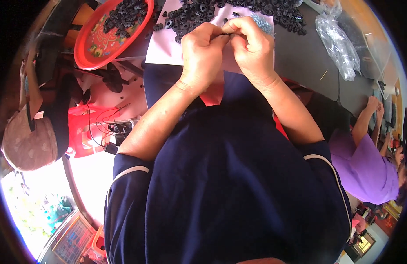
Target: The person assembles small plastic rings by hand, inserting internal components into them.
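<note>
Navy shirt [238,176] right below the camera, with pale piping on both sleeves. Beyond it, bare forearms [161,116] leading up to left hand [200,57] and right hand [255,50], fingertips meeting, each grip clamped on a small black part [227,36], mostly hidden by the fingers, over a pale pink sheet [161,50]. To the right, dark grey surface [296,57] with a thin yellowish stick [324,74] and, near it, a crumpled clear bag [339,44]. At left, red tray [80,50], multicoloured print on its base, partly covered by more black pieces [124,17]. Across the sheet's far side, a heap [190,20] of similar pieces: chunky, ridged, dull black. Farther off, lower left, a printed panel [74,242], too small to read. At far right, a co-worker in a purple top [366,165], hands close together.
</note>
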The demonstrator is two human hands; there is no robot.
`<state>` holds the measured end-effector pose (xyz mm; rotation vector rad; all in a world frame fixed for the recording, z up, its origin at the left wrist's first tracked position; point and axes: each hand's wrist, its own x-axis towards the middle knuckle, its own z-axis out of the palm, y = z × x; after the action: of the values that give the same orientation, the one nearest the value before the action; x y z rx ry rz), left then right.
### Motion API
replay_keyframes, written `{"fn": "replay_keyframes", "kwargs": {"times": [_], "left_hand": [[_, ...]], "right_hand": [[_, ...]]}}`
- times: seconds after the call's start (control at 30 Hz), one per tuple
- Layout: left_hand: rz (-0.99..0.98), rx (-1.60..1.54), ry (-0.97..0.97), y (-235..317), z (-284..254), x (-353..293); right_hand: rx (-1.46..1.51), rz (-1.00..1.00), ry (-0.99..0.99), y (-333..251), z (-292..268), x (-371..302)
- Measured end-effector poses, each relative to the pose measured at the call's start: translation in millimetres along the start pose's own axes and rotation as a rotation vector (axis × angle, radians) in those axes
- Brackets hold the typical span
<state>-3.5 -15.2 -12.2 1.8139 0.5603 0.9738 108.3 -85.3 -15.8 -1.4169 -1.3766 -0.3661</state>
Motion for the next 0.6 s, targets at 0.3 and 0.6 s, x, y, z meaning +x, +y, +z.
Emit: {"fn": "replay_keyframes", "kwargs": {"times": [0.3, 0.6], "left_hand": [[0.440, 0.575, -0.186, -7.2, -14.5, 14.6], [0.628, 0.724, -0.238, -7.5, -1.6, 18.6]], "right_hand": [[0.117, 0.303, 0.055, -6.8, -5.2, -6.7], [0.559, 0.488, 0.341, -6.0, -14.6, -7.5]]}}
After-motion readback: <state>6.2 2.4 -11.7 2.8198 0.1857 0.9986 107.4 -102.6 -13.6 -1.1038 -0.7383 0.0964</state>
